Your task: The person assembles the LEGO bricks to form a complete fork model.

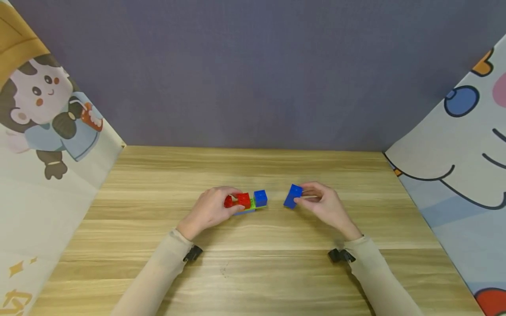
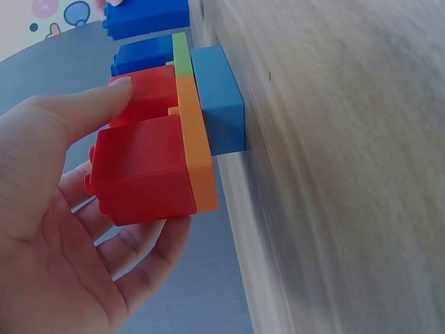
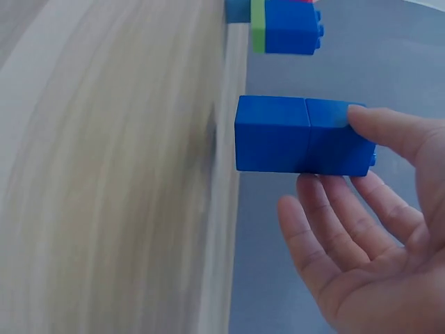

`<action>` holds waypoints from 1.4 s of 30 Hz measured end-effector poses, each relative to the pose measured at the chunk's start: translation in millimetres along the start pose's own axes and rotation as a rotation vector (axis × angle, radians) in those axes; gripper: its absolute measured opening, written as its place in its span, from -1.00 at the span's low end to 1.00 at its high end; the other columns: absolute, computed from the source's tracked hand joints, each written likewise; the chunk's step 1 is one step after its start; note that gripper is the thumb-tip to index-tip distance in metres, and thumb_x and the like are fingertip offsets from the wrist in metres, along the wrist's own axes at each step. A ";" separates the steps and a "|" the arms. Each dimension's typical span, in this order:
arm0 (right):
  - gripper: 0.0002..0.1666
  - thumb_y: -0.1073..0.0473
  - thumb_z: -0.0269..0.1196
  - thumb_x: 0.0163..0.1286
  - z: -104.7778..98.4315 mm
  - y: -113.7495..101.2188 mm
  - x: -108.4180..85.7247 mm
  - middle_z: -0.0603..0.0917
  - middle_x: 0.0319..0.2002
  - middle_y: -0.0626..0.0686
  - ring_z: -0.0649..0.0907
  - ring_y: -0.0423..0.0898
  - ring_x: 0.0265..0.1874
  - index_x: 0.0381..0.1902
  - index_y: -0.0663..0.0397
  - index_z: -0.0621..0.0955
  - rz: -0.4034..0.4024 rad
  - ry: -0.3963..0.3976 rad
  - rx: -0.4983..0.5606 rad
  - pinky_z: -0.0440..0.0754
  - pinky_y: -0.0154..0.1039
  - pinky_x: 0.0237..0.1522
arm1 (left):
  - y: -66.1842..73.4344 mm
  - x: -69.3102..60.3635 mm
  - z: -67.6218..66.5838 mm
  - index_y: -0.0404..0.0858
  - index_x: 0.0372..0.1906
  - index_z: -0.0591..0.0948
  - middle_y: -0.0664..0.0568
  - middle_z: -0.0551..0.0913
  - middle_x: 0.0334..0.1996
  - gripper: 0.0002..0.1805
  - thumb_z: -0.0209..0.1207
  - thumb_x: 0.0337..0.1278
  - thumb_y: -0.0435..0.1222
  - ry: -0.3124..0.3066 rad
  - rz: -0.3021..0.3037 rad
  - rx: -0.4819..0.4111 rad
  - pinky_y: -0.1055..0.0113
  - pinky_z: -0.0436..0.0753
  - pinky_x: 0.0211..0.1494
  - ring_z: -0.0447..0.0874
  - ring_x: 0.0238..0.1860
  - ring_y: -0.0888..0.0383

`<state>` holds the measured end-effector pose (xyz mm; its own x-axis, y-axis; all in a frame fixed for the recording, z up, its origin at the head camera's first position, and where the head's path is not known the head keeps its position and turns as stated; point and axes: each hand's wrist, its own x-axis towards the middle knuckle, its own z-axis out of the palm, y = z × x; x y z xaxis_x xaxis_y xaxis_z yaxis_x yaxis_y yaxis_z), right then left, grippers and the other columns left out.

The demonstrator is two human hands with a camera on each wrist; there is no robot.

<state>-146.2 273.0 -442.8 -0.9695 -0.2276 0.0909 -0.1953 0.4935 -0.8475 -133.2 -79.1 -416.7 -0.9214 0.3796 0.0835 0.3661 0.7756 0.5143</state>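
Note:
My left hand grips a built block assembly by a red block, thumb on one side and fingers on the other. A second red block sits beside it on an orange plate. A green plate carries a blue block at the assembly's right end, and a lighter blue block lies underneath, against the table. To the right, my right hand pinches a stack of two blue blocks between thumb and fingers. That stack is tilted in the head view, apart from the assembly.
The wood-grain table spreads around both hands. A grey-blue panel rises behind its back edge. Cartoon-printed panels stand at the left and right. Dark wrist devices show at both sleeves.

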 end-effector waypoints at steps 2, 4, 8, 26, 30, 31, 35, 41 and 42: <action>-0.44 0.04 0.52 0.39 1.1 -4.3 -1.3 0.80 0.12 0.16 0.80 0.13 0.08 0.28 0.07 0.67 -0.009 -0.010 -0.004 0.80 -0.27 0.05 | -0.4 0.5 0.4 -0.14 0.18 0.77 -0.01 0.83 0.03 -0.52 0.49 0.24 -0.01 0.002 -0.001 0.004 0.26 0.68 -0.18 0.72 -0.22 0.21; -0.44 0.04 0.52 0.39 2.4 -8.6 -2.9 0.80 0.13 0.17 0.80 0.15 0.08 0.28 0.07 0.67 -0.019 -0.022 -0.001 0.80 -0.26 0.06 | -0.6 0.8 0.8 -0.14 0.18 0.77 0.00 0.83 0.03 -0.52 0.50 0.23 -0.01 0.003 -0.002 0.006 0.26 0.69 -0.17 0.73 -0.22 0.20; -0.44 0.07 0.52 0.38 6.1 -15.9 -5.5 0.79 0.14 0.18 0.79 0.15 0.08 0.28 0.10 0.66 -0.029 -0.049 0.022 0.79 -0.24 0.07 | -0.1 0.8 0.7 -0.14 0.18 0.76 0.00 0.83 0.02 -0.52 0.49 0.24 -0.02 -0.003 -0.004 0.002 0.25 0.69 -0.16 0.72 -0.22 0.21; -0.53 0.15 0.51 0.38 41.8 -34.9 -10.6 0.81 0.08 0.11 0.80 0.03 0.01 0.20 0.08 0.71 -0.125 -0.178 0.088 0.79 0.04 0.11 | -0.5 1.5 -0.3 -0.17 0.19 0.75 -0.03 0.82 0.02 -0.51 0.47 0.27 -0.02 0.006 0.013 0.002 0.31 0.62 -0.26 0.63 -0.32 0.24; -0.53 0.11 0.53 0.36 51.6 -38.6 -10.7 0.82 0.07 0.07 0.81 -0.01 -0.01 0.19 0.04 0.72 -0.123 -0.207 0.078 0.79 0.04 0.11 | -1.2 2.0 0.1 -0.18 0.19 0.76 -0.03 0.83 0.00 -0.52 0.48 0.27 -0.03 0.013 0.020 0.003 0.33 0.59 -0.30 0.61 -0.35 0.25; -0.53 0.11 0.53 0.36 53.6 -39.5 -10.9 0.82 0.07 0.07 0.81 -0.01 -0.01 0.20 0.04 0.72 -0.122 -0.216 0.079 0.79 0.04 0.11 | -1.4 2.0 0.1 -0.18 0.19 0.76 -0.03 0.83 0.00 -0.52 0.48 0.27 -0.04 0.014 0.021 0.003 0.34 0.58 -0.30 0.61 -0.35 0.26; -0.52 0.09 0.52 0.37 60.2 -42.2 -11.9 0.81 0.08 0.07 0.80 -0.01 0.01 0.21 0.03 0.71 -0.121 -0.252 0.076 0.78 0.06 0.13 | -1.4 3.1 0.4 -0.18 0.20 0.75 -0.03 0.83 -0.01 -0.51 0.48 0.27 -0.03 0.010 0.019 0.003 0.34 0.59 -0.30 0.61 -0.35 0.25; -0.51 0.09 0.51 0.38 66.6 -45.3 -12.0 0.82 0.07 0.07 0.80 -0.01 0.02 0.22 0.06 0.70 -0.137 -0.279 0.072 0.79 0.00 0.12 | -1.8 2.9 0.5 -0.20 0.25 0.72 -0.04 0.83 0.02 -0.47 0.46 0.29 -0.03 0.011 0.021 0.010 0.23 0.69 -0.18 0.73 -0.25 0.18; -0.51 0.10 0.51 0.38 67.4 -45.5 -11.9 0.82 0.07 0.07 0.80 -0.01 0.02 0.22 0.06 0.70 -0.141 -0.279 0.070 0.79 -0.01 0.12 | -2.0 2.7 0.6 -0.20 0.27 0.71 -0.04 0.84 0.01 -0.47 0.46 0.30 -0.03 0.012 0.023 0.010 0.20 0.71 -0.15 0.75 -0.22 0.15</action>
<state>-115.8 196.7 -440.6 -0.8535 -0.5162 0.0713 -0.3050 0.3839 -0.8716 -136.3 -79.3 -418.0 -0.9144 0.3910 0.1053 0.3880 0.7718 0.5038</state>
